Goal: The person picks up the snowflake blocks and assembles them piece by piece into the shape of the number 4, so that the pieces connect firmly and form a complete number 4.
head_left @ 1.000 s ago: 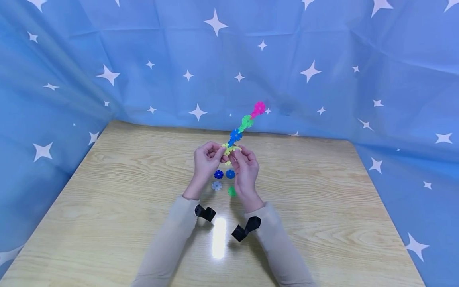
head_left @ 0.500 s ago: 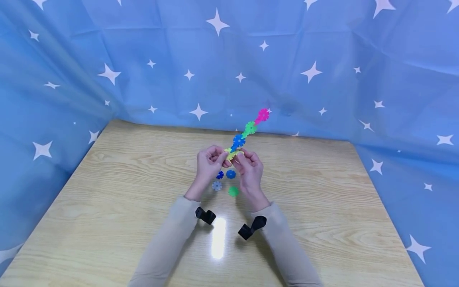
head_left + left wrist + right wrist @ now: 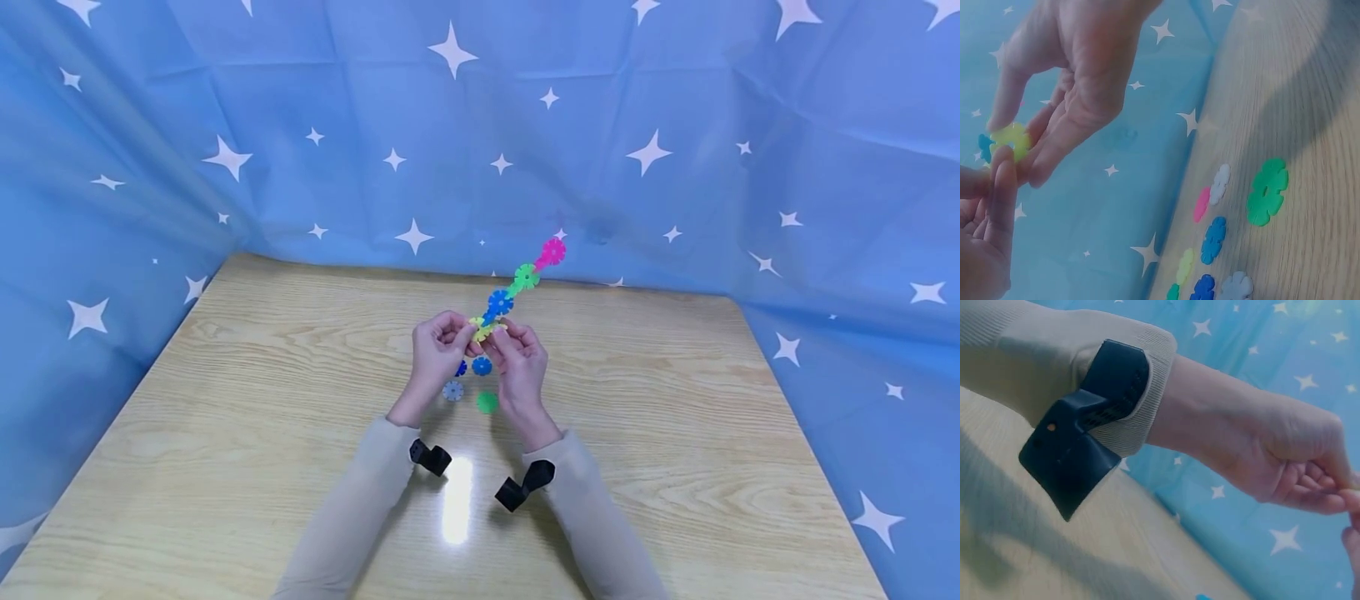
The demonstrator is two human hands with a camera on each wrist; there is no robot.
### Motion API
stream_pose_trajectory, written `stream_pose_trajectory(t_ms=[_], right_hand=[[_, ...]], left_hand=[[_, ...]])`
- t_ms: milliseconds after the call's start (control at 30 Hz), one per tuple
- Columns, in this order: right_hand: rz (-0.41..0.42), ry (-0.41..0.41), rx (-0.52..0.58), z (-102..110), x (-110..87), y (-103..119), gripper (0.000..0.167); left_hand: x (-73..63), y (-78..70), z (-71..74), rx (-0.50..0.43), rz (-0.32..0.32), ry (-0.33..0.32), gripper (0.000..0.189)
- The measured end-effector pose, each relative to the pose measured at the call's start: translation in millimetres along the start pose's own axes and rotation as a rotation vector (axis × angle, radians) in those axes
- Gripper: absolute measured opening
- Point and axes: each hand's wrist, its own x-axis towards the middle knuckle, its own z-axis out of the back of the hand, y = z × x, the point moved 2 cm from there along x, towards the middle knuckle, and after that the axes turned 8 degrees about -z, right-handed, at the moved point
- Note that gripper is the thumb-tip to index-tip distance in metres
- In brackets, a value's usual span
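Both hands meet over the middle of the table in the head view. My left hand [image 3: 437, 357] and my right hand [image 3: 522, 371] pinch yellow snowflake discs [image 3: 480, 332] from either side, thumbs uppermost. Rising from these to the upper right is a chain of slotted discs: blue [image 3: 500, 302], then green [image 3: 527, 277], with pink [image 3: 553, 251] at the far end. In the left wrist view a yellow disc [image 3: 1016, 139] shows between the fingertips of both hands. The right wrist view cuts off the pinched piece at its right edge.
Loose discs lie on the wooden table [image 3: 660, 400] below the hands: blue [image 3: 482, 366], light blue [image 3: 453, 391] and green [image 3: 487, 403]. The left wrist view adds pink [image 3: 1202, 205] and white [image 3: 1220, 184] ones. A blue star-patterned curtain [image 3: 585, 150] stands behind.
Both hands and the disc chain have come lower and slightly right in the head view. The pinch on the yellow discs continues, and the dark blue loose disc is now partly covered.
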Motion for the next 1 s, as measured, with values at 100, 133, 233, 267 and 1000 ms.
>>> stream_pose_trajectory(t_ms=[100,133,233,267,1000], right_hand=[[0.022,0.021,-0.064,1.2,1.6,2.8,0.011],[0.033,0.033,-0.098,2.0,2.4,4.4,0.010],[0.060,0.092,-0.251,8.0,4.5,10.7,0.015],[0.064,0.115,-0.297,11.2,5.3,12.9,0.020],[-0.096,0.151,-1.364,79.6,55.9,6.8,0.025]], left_hand=[[1.7,0.2,0.4,-0.028,0.012,-0.007,0.012],[2.3,-0.1,0.6,-0.042,0.014,-0.010,0.012],[3.6,-3.1,2.2,-0.057,0.010,-0.020,0.009],[4.0,-4.2,2.9,-0.056,0.004,-0.021,0.008],[13.1,-11.9,19.4,0.001,-0.063,-0.016,0.009]])
